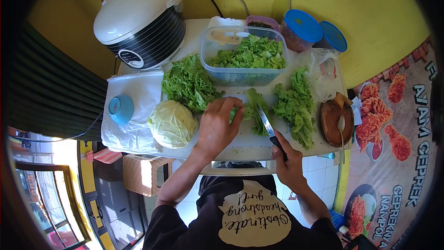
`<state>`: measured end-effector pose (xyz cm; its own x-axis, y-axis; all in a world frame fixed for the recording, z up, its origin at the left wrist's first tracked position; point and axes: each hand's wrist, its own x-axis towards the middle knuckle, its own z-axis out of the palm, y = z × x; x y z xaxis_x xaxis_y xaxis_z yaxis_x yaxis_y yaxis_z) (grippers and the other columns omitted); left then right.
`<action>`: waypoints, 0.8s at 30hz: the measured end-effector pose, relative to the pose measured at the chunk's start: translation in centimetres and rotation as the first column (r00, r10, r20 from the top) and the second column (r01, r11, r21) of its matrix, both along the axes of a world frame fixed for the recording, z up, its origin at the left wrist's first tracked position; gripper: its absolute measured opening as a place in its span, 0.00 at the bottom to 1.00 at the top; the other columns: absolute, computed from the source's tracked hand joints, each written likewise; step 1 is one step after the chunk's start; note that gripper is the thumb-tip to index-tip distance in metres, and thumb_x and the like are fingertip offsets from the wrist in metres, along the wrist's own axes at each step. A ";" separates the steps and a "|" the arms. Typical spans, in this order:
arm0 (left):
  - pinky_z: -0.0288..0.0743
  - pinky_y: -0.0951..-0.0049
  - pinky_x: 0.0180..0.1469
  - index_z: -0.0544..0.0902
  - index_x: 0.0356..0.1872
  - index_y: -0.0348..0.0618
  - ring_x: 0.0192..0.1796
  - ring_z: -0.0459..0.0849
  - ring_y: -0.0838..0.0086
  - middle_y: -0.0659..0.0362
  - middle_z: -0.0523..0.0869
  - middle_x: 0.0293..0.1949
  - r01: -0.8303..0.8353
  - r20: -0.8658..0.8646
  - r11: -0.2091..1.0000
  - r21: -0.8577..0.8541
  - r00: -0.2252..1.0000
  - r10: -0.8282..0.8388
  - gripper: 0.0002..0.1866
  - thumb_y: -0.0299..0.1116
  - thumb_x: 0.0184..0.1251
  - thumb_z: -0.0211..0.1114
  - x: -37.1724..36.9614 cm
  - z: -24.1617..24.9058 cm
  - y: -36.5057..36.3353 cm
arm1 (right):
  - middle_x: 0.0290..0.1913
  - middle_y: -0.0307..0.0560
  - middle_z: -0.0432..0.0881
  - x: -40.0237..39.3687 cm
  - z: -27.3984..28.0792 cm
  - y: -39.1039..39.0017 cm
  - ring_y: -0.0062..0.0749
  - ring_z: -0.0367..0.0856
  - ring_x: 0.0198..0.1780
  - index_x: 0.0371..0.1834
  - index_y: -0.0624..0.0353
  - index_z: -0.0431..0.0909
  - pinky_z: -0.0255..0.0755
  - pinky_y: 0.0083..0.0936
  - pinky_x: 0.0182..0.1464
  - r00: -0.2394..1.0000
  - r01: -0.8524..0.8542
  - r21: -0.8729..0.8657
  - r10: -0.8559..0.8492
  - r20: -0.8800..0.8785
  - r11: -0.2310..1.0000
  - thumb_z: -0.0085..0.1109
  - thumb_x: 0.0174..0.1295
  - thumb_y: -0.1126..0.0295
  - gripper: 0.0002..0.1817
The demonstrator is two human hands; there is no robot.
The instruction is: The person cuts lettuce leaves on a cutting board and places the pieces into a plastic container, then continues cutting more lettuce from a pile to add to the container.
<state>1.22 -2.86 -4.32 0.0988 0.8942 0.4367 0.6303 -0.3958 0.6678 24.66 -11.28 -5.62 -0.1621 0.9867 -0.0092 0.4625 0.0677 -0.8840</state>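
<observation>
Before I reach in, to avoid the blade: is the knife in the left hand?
No, the right hand grips the knife by its black handle.

One knife (266, 122) is resting in the right hand (288, 161); two lettuce bunches (188, 83) are flanking that grip; one cabbage (173, 124), one blue bowl (121, 109) and one rice cooker (138, 16) are sitting leftward; one clear box (245, 78) and two blue-lidded tubs (302, 28) are standing beyond.

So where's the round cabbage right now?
In the head view, the cabbage sits on the left of the table, between the blue bowl and the person's left hand, just below some leafy lettuce.
</observation>
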 end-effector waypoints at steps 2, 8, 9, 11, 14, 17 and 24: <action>0.84 0.62 0.44 0.83 0.44 0.38 0.41 0.90 0.59 0.53 0.89 0.39 -0.037 -0.007 0.999 -0.033 0.999 0.037 0.10 0.22 0.64 0.73 -0.3 -0.3 -1.5 | 0.26 0.43 0.79 -0.1 -0.4 -0.1 0.21 0.76 0.27 0.77 0.59 0.71 0.74 0.21 0.36 1.000 -0.018 0.037 0.019 -0.025 0.999 0.54 0.76 0.76 0.26; 0.86 0.69 0.37 0.82 0.50 0.34 0.36 0.91 0.72 0.53 0.89 0.36 -0.045 0.225 0.938 -0.345 0.966 0.129 0.12 0.23 0.69 0.71 -1.0 -1.9 -4.3 | 0.31 0.49 0.85 -0.5 -0.4 0.0 0.22 0.80 0.29 0.77 0.59 0.70 0.76 0.22 0.37 0.995 -0.091 0.037 0.093 -0.029 0.995 0.57 0.73 0.77 0.28; 0.87 0.69 0.40 0.81 0.53 0.32 0.38 0.92 0.72 0.53 0.90 0.38 -0.015 0.287 0.907 -0.420 0.946 0.149 0.13 0.24 0.70 0.70 -0.9 -2.4 -4.4 | 0.35 0.52 0.87 -0.6 -0.4 0.1 0.24 0.83 0.30 0.76 0.60 0.71 0.78 0.23 0.38 0.993 -0.112 0.052 0.113 -0.019 0.992 0.58 0.73 0.77 0.28; 0.87 0.69 0.42 0.80 0.55 0.31 0.39 0.92 0.72 0.52 0.90 0.39 0.019 0.348 0.873 -0.488 0.921 0.175 0.15 0.24 0.71 0.69 -0.8 -2.6 -4.6 | 0.38 0.54 0.88 -1.5 -0.7 -0.1 0.25 0.85 0.33 0.74 0.63 0.72 0.79 0.24 0.39 0.997 -0.076 0.062 0.078 -0.031 0.995 0.61 0.71 0.76 0.27; 0.86 0.72 0.45 0.79 0.56 0.30 0.43 0.92 0.70 0.50 0.91 0.42 0.199 0.622 0.814 -0.546 0.748 0.234 0.14 0.25 0.75 0.67 -0.8 -2.5 -5.2 | 0.42 0.57 0.90 -2.9 -0.2 0.2 0.27 0.89 0.37 0.70 0.66 0.75 0.81 0.25 0.42 0.994 -0.037 0.084 0.046 -0.104 0.996 0.65 0.69 0.74 0.26; 0.86 0.72 0.49 0.79 0.56 0.30 0.44 0.91 0.72 0.51 0.91 0.43 0.362 0.764 0.791 -0.493 0.615 0.195 0.13 0.26 0.77 0.66 -0.8 -2.8 -6.0 | 0.41 0.55 0.90 -4.3 1.1 1.9 0.27 0.88 0.36 0.63 0.67 0.78 0.80 0.24 0.40 0.983 -0.052 0.097 0.068 -0.172 0.994 0.68 0.67 0.73 0.22; 0.85 0.72 0.49 0.81 0.57 0.33 0.44 0.90 0.74 0.54 0.90 0.43 0.333 0.698 0.805 -0.492 0.704 0.135 0.14 0.26 0.75 0.67 -1.8 -2.5 -6.7 | 0.28 0.42 0.84 -5.4 1.2 4.7 0.13 0.75 0.28 0.43 0.66 0.84 0.69 0.20 0.30 0.980 -0.187 0.069 0.191 -0.052 0.980 0.69 0.66 0.75 0.07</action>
